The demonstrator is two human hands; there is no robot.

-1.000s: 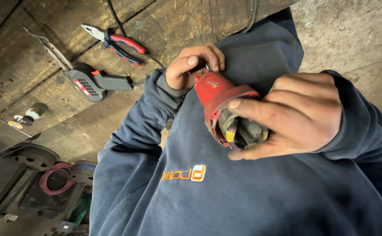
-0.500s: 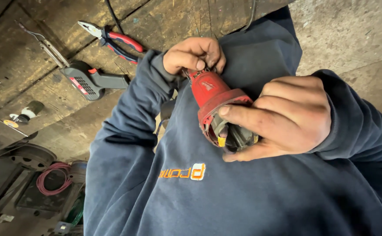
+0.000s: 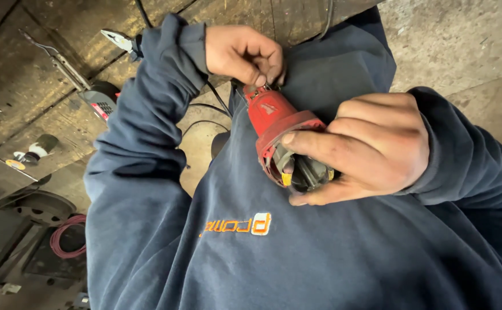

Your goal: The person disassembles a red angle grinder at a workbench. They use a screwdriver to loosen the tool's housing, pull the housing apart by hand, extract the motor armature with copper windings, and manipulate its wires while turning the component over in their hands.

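I hold one red plastic power-tool housing, round and open at its wide end with dark parts and a yellow piece inside, against my navy sweatshirt. My right hand wraps that open end; my left hand pinches its narrow tip. One pair of pliers lies on the wooden floor.

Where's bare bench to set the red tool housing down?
Bare wood shows between the grey tool and the small wheel, left of the left sleeve, and on the grey surface above the right hand holding the red tool housing. Crowded: pliers top left, red cable coil bottom left.
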